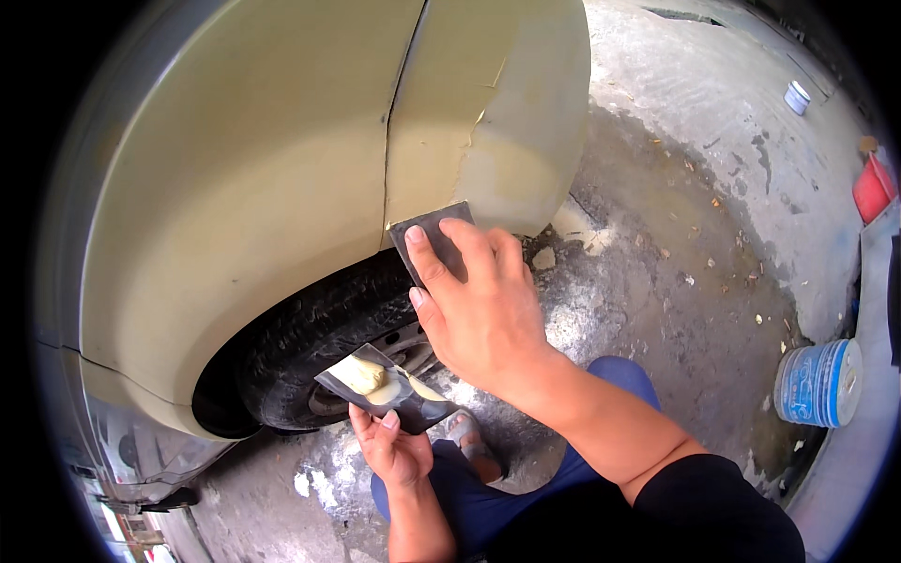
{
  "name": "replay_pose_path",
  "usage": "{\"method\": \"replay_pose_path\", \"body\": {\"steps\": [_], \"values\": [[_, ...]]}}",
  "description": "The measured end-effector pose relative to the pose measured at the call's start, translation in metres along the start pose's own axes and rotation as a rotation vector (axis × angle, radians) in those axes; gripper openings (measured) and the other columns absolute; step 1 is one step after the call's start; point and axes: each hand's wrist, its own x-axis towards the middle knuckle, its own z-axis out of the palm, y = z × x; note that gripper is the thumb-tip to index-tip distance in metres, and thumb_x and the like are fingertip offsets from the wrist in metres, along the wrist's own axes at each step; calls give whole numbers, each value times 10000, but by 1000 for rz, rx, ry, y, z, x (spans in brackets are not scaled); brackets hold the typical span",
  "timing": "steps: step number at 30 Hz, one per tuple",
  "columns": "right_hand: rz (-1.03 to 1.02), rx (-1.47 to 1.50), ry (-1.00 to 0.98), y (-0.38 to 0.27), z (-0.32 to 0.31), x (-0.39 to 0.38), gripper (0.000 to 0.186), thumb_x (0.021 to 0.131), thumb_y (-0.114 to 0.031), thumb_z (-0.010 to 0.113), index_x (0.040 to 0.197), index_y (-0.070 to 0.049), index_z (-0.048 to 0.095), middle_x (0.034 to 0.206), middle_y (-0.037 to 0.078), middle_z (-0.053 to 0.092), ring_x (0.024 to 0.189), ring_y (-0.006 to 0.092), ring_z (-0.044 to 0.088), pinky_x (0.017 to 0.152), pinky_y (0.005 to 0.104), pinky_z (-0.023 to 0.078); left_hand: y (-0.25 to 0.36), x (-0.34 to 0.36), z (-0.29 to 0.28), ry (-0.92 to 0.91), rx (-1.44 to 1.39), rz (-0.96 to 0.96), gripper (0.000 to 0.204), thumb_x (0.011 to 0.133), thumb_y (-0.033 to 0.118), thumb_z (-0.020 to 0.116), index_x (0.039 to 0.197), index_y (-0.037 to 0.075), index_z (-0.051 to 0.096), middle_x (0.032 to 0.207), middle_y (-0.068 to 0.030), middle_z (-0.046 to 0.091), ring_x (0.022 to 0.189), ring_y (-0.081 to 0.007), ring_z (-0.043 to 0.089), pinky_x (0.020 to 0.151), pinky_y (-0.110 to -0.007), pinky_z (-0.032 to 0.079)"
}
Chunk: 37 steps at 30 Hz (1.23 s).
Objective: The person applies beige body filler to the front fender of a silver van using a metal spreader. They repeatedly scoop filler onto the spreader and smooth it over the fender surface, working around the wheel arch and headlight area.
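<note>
My right hand (488, 314) grips a thin dark putty spreader (437, 228), fingers pressed on its face. Its far edge lies against the lower part of the car's yellowish-beige bumper (434, 159), just right of the seam with the fender (244, 159). Uneven ridges of filler run up the bumper, with a greyer area to their right. Lower down, my left hand (394, 455) pinches a dark flat plate (413, 415) by its near edge. A lump of cream-yellow putty (364, 375) sits on that plate, and more is smeared beside it.
Below the fender arch is a black tyre (291, 361). A blue-and-white bucket (818, 383) lies at the right, a small white can (797, 98) farther off, and a red object (874, 190) near the right rim. Debris dots the stained concrete floor (676, 272).
</note>
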Motion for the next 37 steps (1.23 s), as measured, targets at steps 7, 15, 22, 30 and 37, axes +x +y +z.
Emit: {"method": "replay_pose_path", "body": {"steps": [7, 15, 22, 30, 37], "values": [[-20, 97, -37, 5, -13, -18, 487, 856, -217, 646, 1318, -93, 555, 1299, 145, 460, 1067, 400, 469, 847, 496, 465, 8, -2, 21, -16, -93, -49, 587, 851, -50, 524, 1412, 18, 366, 1371, -160, 501, 1261, -277, 510, 1087, -435, 404], [-163, 943, -384, 39, -58, -63, 389, 837, -161, 719, 1209, -61, 663, 1251, 140, 552, 1135, 300, 556, 937, 373, 481, 19, 10, 64, -103, -101, -87, 606, 900, -37, 523, 1460, 46, 305, 1381, -155, 490, 1254, -273, 515, 1086, -423, 413], [-25, 142, 24, 49, -52, -2, 444, 864, -184, 649, 1281, -55, 572, 1268, 171, 505, 1094, 387, 512, 951, 473, 447, 22, 11, 53, -185, -69, 12, 597, 905, -35, 529, 1454, 36, 305, 1370, -142, 501, 1247, -262, 524, 1069, -418, 430], [61, 18, 63, 20, -48, 53, 411, 899, -223, 595, 1272, -53, 576, 1276, 193, 456, 1028, 413, 522, 857, 500, 492, 18, 13, 35, -134, -85, -2, 590, 902, -30, 529, 1447, 37, 315, 1378, -142, 495, 1246, -264, 524, 1065, -420, 433], [67, 66, -37, 1, -37, 37, 419, 871, -204, 625, 1262, -56, 592, 1257, 180, 458, 1062, 395, 504, 876, 492, 474, 18, 18, 24, -118, -43, 14, 599, 901, -18, 538, 1451, 41, 309, 1384, -141, 491, 1256, -264, 514, 1068, -421, 429]]}}
